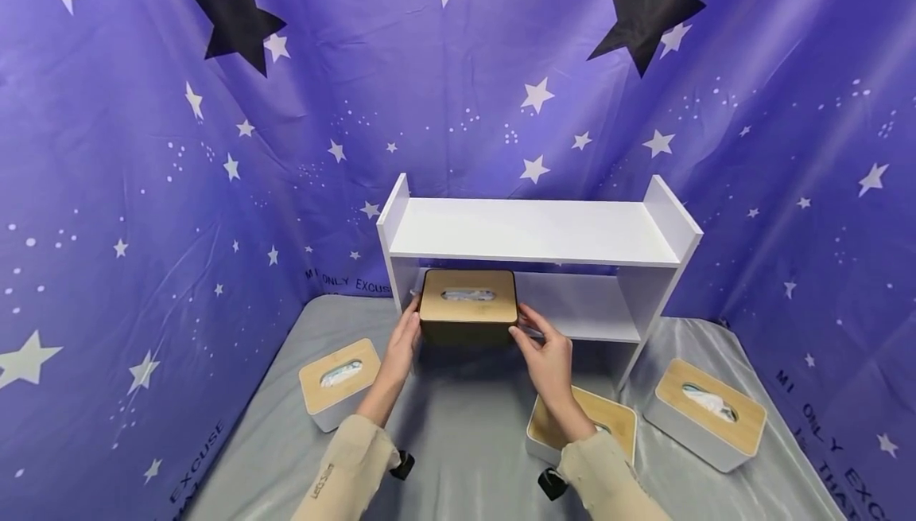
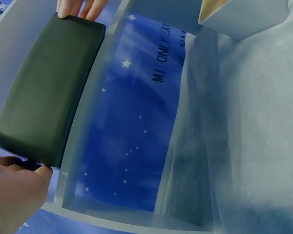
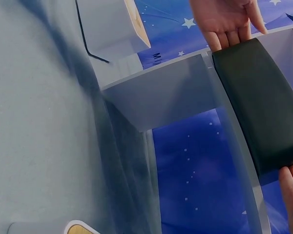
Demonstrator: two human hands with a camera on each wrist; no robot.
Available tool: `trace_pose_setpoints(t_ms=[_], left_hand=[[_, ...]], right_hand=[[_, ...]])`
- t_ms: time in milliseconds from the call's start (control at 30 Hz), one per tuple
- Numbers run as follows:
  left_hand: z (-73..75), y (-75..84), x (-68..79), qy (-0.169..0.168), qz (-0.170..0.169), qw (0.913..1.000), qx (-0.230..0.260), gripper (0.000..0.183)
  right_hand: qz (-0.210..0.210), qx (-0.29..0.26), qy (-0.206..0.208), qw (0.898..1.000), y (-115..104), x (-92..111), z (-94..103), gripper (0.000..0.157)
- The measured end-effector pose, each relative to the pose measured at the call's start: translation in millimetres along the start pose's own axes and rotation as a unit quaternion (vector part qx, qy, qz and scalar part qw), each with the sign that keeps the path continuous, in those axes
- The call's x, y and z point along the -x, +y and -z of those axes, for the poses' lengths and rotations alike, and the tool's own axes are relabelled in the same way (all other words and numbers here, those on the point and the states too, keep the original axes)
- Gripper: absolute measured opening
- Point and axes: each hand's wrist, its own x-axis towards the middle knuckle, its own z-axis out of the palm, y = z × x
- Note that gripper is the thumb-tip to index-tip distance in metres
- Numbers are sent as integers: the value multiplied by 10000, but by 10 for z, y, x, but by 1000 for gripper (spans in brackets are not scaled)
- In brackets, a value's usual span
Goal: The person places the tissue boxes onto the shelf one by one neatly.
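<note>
Grey cloth (image 1: 468,449) covered the surface, with a purple starry curtain (image 1: 458,68) behind it and down both sides. A white shelf (image 1: 529,231) stood along the cloth's back edge. The dark box (image 1: 468,306) was at the left end of the lower board, by its front edge; whether the board bore it could not be told. The left hand (image 1: 404,342) grasped its left end, the right hand (image 1: 551,362) its right. One white box (image 1: 339,386) lay toward the cloth's left edge, a second box (image 1: 704,417) toward its right edge. The right forearm hid part of a third box (image 1: 621,416). The head view's bottom edge cut off both sleeves (image 1: 343,473). The pale contents of the lid slots were hard to make out.
</note>
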Motion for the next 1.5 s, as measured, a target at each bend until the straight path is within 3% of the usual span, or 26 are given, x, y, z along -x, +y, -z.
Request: trace_pose_setpoints(t_ms=[167,300,500,600,833,1133,1500], left_hand=[[2,-40,-2,201,-235,9982,-522,55],[-16,-52,-10,550,-341,9936,-926,52],[-80,26,-17,1351,-247,9774,-1605,46],[-124,61,-27,1485,-194,9724,-1791,45],[-131,57,-1,1328,18,9867,-942,48],[-111,39,113,1620,60,9846,-648,44],[-113,6,127,1528,-20,9866,-576,48]], right_hand=[[15,141,-10,9999,-20,-7,-33,38],[-3,181,-28,9998,-36,-22,-55,37],[29,281,11,9996,-49,-51,-88,37],[22,291,30,9996,-46,-68,-93,36],[-102,330,53,9994,382,-126,-160,38],[-83,493,72,9987,416,-161,-185,38],[-83,540,107,9985,395,-205,-250,36]])
